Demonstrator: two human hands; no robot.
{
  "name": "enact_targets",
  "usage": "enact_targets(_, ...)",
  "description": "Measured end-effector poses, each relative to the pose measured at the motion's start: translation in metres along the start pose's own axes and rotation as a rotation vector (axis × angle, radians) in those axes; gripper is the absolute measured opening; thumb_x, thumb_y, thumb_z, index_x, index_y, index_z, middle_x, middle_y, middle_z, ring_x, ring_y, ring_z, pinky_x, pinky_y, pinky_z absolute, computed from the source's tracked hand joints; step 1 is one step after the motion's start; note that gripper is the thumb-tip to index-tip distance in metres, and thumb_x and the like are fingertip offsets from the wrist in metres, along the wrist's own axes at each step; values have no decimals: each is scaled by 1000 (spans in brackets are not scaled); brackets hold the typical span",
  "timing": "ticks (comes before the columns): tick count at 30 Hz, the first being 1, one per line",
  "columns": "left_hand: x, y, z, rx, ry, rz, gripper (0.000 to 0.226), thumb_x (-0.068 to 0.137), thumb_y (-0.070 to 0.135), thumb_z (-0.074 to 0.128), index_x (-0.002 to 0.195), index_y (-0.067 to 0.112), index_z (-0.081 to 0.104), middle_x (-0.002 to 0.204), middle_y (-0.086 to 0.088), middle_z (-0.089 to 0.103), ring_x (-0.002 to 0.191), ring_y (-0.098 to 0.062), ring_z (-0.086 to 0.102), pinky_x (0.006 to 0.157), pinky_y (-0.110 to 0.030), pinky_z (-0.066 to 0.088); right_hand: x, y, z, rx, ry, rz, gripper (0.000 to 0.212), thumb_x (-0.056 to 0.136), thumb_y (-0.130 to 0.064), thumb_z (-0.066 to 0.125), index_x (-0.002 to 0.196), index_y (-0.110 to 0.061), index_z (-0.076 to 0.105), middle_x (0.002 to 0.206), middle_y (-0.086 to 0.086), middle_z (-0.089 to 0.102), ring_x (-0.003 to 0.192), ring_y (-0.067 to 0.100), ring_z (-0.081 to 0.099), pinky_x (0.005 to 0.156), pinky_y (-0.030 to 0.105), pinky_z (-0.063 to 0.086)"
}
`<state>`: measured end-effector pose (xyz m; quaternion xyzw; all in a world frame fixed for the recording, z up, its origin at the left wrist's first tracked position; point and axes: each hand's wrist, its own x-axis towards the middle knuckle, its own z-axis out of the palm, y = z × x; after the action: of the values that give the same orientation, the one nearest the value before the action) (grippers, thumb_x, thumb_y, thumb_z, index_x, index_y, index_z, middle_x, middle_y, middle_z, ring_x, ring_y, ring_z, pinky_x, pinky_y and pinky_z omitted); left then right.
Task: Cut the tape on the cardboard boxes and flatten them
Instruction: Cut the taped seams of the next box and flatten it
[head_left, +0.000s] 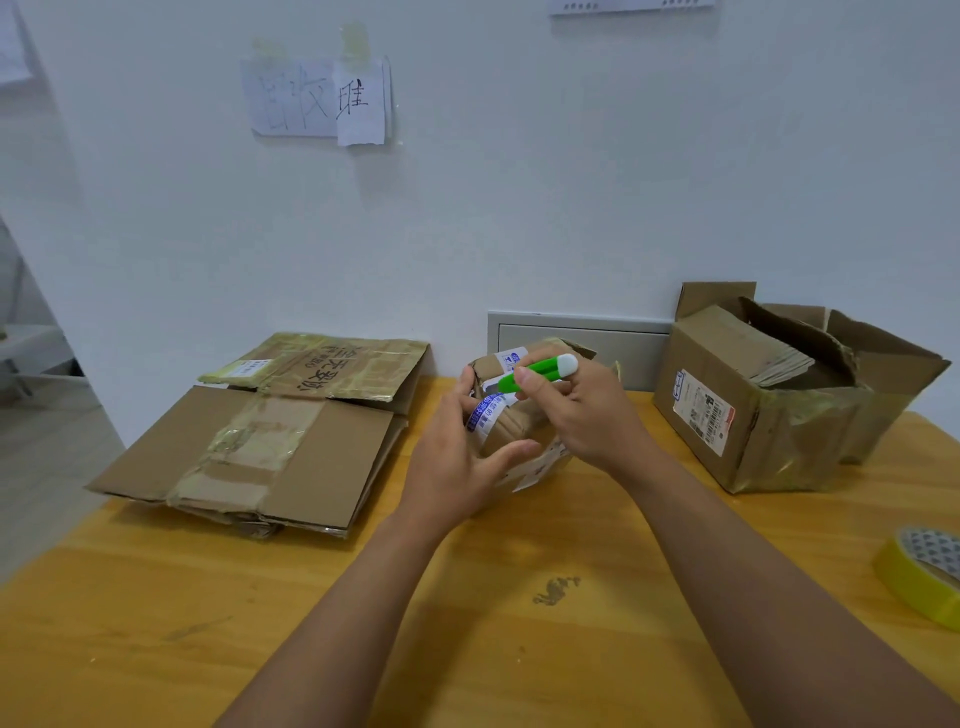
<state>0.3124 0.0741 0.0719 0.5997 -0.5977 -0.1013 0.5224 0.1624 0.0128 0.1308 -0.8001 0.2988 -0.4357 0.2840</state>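
A matt, scuffed wooden table (467, 623) is seen under brown cardboard boxes (249, 441) patched with glossy, wrinkled tape (249, 441), while smooth green-and-white plastic is shown on the cutter (535, 370) and glossy yellow on 1 tape roll (919, 577).

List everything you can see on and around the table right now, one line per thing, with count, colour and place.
flattened boxes: at least two in a stack, brown with yellowish tape, left part of the table.
small box: one, brown with blue-and-white tape and white labels, centre, held between both hands.
cutter: one, green with a white end, above the small box.
open box: one, brown with a white label, right, flaps torn open.
tape roll: one, yellow, right edge of the table.
table: one, yellow-orange wood.
paper notes: two overlapping, white, taped to the wall.
wall panel: one, grey, behind the small box.
left hand: grips the small box.
right hand: holds the cutter.
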Motion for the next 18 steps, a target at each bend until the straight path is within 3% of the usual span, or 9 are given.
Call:
enact_targets(4, 1, -3, 1, -1, 8, -8, 101, 65, 70, 70, 139, 10, 36, 125, 32, 39, 106, 0, 61, 77, -27, 59, 4, -4, 6, -78, -18, 13, 20, 97, -28, 56, 96, -12, 69, 84, 5, 69, 78, 18, 66, 65, 39, 56)
enact_targets(9, 2, -10, -1, 70, 51, -9, 94, 64, 77, 64, 130, 14, 38, 142, 3, 53, 105, -5, 64, 69, -32, 61, 5, -4, 5, -8, -22, 66, 20, 97, -23, 54, 92, -9, 68, 81, 8, 68, 78, 22, 65, 69, 46, 56)
enact_targets(12, 1, -9, 1, 11, 58, -15, 99, 63, 71, 69, 137, 14, 37, 148, 2, 46, 113, -5, 61, 77, -33, 61, 3, -2, 5, 43, -19, 59, 19, 97, -25, 54, 93, -12, 68, 81, 7, 68, 77, 20, 66, 69, 42, 56)
enact_targets(15, 0, -8, 4, -10, 80, -16, 107, 61, 69, 74, 146, 20, 32, 141, 6, 50, 116, -3, 56, 87, -29, 57, 2, 1, 5, 162, 129, 68, 17, 98, -27, 53, 95, -17, 66, 76, 5, 67, 75, 22, 65, 67, 40, 55)
enact_targets(18, -1, -11, 7, 72, 145, 57, 100, 64, 68, 73, 142, 15, 39, 147, 4, 41, 127, -6, 45, 99, -20, 44, -5, 5, 6, 209, 217, 15, 27, 98, -39, 47, 122, -35, 57, 91, -4, 68, 86, 11, 67, 70, 27, 57)
